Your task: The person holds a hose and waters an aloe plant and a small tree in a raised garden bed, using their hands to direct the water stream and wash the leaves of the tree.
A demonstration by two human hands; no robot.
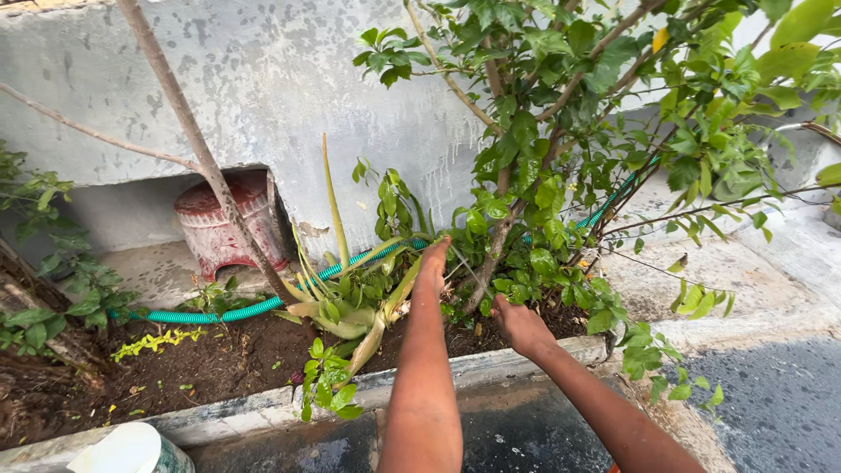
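Carefully now: both hands in between aloe and shrub

Far left and well apart from the work: white tub and upturned red pot in the wall recess. Mind the green corrugated hose lying across the soil behind the aloe; probably best left undragged. Keep the left hand, reaching up just beside the aloe's pale leaves, off the leaf edges. Grip there: fingers straight and close together, pinching a leaf or not impossible to tell. Work close to the shrub stem, low at the soil line, not out among the thin branches. Right hand down at the base, just right of the stem, fingers curled under; closed on anything or not, cannot tell. Lean in over the concrete kerb, weight kept off the bed.
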